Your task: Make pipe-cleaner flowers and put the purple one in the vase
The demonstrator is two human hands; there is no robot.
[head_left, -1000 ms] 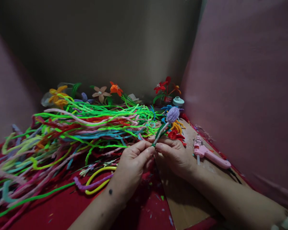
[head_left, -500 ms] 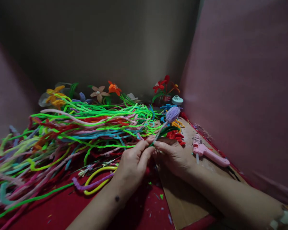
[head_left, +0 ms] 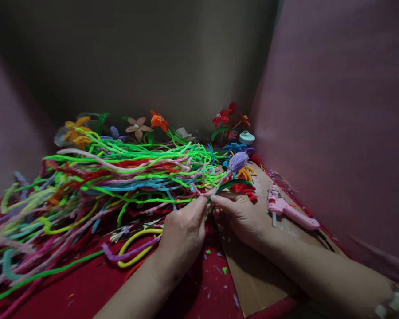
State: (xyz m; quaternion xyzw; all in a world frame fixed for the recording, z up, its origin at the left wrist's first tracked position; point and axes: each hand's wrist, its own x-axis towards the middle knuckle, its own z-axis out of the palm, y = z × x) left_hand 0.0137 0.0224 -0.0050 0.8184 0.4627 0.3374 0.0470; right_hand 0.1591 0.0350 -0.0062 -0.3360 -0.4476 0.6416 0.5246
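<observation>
A fuzzy purple flower bud [head_left: 238, 162] on a pale stem leans up to the right, with a dark green leaf [head_left: 236, 182] beside the stem. My right hand [head_left: 241, 215] pinches the lower stem between thumb and fingers. From the left, my left hand [head_left: 185, 230] is closed at the same spot, its fingertips against the stem's base where green shows. The two hands nearly touch, and the lowest end of the stem is mostly hidden by the fingers.
A large heap of coloured pipe cleaners [head_left: 133, 170] covers the left and middle. On the right, a pink glue gun [head_left: 291, 212] lies on a cardboard sheet [head_left: 259, 283]. Finished flowers [head_left: 138, 128] and a white round bottle [head_left: 246, 138] stand behind. Scraps dot the red cloth [head_left: 193, 297].
My left hand has turned, its back now rolled more upward and its thumb less visible. The purple bud has tilted slightly down and to the left.
</observation>
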